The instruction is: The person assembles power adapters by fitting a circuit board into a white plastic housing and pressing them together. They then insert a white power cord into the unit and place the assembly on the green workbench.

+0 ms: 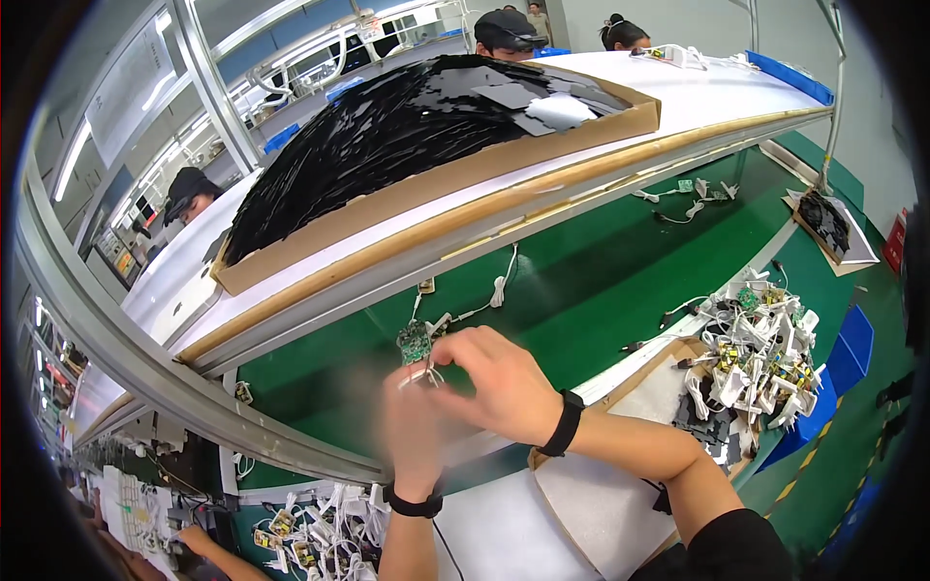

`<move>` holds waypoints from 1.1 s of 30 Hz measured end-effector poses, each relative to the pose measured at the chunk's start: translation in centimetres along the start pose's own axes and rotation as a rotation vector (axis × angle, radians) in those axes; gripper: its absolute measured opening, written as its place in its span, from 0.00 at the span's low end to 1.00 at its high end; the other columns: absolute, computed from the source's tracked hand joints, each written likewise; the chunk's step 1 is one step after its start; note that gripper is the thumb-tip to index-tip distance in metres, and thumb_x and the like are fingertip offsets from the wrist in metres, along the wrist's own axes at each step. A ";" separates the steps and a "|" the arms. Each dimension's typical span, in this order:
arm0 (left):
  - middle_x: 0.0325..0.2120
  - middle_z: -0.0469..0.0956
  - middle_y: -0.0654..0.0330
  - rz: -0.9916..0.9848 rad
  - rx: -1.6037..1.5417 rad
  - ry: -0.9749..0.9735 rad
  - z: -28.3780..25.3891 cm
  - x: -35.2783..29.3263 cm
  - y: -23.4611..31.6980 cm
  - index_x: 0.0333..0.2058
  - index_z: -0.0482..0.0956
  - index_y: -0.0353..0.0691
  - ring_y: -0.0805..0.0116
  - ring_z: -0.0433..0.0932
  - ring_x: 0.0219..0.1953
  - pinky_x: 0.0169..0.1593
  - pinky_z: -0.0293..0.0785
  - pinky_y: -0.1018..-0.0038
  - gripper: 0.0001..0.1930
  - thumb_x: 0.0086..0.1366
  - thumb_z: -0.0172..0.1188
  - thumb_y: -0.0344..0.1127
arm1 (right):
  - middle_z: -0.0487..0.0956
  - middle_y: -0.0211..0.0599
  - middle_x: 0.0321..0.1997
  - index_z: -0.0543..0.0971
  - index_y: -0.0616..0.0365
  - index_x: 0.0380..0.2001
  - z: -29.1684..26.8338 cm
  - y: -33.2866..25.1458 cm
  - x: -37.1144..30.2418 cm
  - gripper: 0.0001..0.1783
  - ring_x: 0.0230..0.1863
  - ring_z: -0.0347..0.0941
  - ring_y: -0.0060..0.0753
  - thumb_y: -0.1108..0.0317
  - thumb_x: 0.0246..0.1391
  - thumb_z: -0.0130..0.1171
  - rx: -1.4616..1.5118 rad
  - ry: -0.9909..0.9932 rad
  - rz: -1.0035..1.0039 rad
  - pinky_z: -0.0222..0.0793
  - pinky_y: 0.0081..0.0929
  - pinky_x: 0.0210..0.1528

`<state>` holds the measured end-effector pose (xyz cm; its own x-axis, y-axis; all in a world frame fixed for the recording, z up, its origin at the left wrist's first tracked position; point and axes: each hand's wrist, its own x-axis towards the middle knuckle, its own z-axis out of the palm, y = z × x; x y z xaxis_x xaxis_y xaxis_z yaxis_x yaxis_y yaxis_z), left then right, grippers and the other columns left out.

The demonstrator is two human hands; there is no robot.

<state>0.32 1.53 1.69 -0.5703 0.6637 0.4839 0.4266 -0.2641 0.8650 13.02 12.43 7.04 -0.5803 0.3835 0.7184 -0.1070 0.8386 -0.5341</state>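
Observation:
A small green circuit board (415,342) stands above the fingertips of my left hand (415,426). That hand is blurred, but its fingers look closed at the board's lower edge. From the right, my right hand (509,387) reaches in with thumb and index finger bent together. They pinch at short white wires (432,376) just below the board. A white cable (499,290) with a plug lies on the green belt (581,290) behind the board. Both wrists wear black bands.
Overhead, a shelf bears a cardboard tray (446,179) heaped with black sheets. White adapters and boards form a pile (765,349) at right, another (325,533) at lower left. A metal post (194,387) curves past my left side. Another person's arm (218,554) shows lower left.

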 end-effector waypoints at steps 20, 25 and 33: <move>0.35 0.77 0.65 -0.066 0.132 0.148 -3.5 2.1 0.3 0.53 0.74 0.37 0.82 0.75 0.31 0.30 0.69 0.83 0.14 0.83 0.44 0.39 | 0.82 0.39 0.43 0.79 0.58 0.50 -1.9 0.1 0.5 0.18 0.42 0.82 0.43 0.74 0.56 0.67 0.116 -0.310 0.024 0.80 0.34 0.46; 0.36 0.77 0.65 -0.167 -0.074 0.094 -2.2 1.5 0.6 0.55 0.74 0.38 0.81 0.74 0.32 0.32 0.70 0.83 0.15 0.83 0.42 0.39 | 0.77 0.39 0.44 0.79 0.57 0.48 -0.1 2.1 0.5 0.18 0.44 0.79 0.42 0.76 0.54 0.67 0.239 -0.127 -0.264 0.79 0.36 0.47; 0.38 0.78 0.62 -0.185 -0.193 0.054 0.1 1.4 -0.3 0.57 0.73 0.39 0.75 0.75 0.34 0.36 0.71 0.78 0.22 0.82 0.38 0.48 | 0.77 0.39 0.49 0.79 0.59 0.47 -0.4 3.3 0.6 0.21 0.49 0.77 0.44 0.76 0.48 0.69 0.144 -0.166 -0.349 0.78 0.35 0.52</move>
<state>-0.48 2.61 2.10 -0.6652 0.6761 0.3168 0.1729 -0.2734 0.9462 12.59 15.56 5.91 -0.6103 0.0086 0.7921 -0.4251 0.8402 -0.3366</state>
